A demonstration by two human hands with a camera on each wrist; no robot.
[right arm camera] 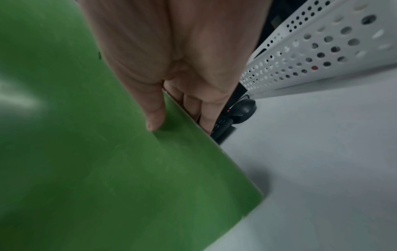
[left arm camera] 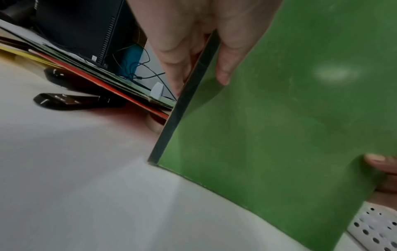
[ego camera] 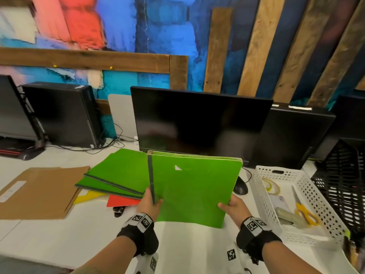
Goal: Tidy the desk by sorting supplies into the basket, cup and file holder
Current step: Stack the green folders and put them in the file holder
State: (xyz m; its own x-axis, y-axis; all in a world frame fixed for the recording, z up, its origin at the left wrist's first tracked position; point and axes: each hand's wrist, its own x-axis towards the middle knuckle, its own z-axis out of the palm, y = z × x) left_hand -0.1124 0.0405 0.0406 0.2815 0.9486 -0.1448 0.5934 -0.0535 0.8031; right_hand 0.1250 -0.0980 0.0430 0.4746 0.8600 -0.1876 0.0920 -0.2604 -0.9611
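Note:
A stack of green folders stands upright on its lower edge on the white desk, in front of the monitor. My left hand grips its left edge, thumb on the front face and fingers behind. My right hand pinches the right edge the same way. Close up, the green folders fill the left wrist view and the green folders fill the right wrist view. More green folders lie fanned flat to the left, over a red sheet and a yellow sheet.
A white perforated basket at right holds yellow scissors, a stapler and tape. A black mesh file holder stands beyond it. Brown envelopes lie at left. A black mouse sits behind the folders, a black clip near the red sheet.

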